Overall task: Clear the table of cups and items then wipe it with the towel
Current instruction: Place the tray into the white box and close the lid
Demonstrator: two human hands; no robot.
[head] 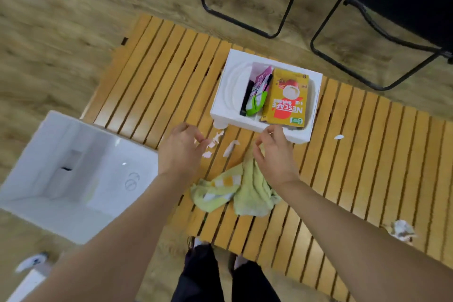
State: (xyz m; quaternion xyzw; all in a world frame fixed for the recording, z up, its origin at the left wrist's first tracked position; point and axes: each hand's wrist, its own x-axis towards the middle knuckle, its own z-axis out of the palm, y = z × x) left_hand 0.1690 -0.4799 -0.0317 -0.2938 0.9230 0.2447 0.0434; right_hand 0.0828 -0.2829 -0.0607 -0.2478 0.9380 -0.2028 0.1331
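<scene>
A slatted wooden table (367, 154) fills the middle of the view. A crumpled yellow-green towel (245, 189) lies near its front edge. My right hand (272, 152) sits over the towel's far end with fingers curled on the cloth. My left hand (181, 149) hovers beside several white paper scraps (220, 144), its fingertips pinching at one of them. A white foam tray (225, 91) behind the hands holds a yellow Nescafe box (286, 103) and a purple-green packet (257, 95). No cup is in view.
A large white open box (73, 174) stands on the floor left of the table. A crumpled paper ball (402, 230) and one more scrap (339, 137) lie on the table's right side. Two black chairs (367, 7) stand beyond the table.
</scene>
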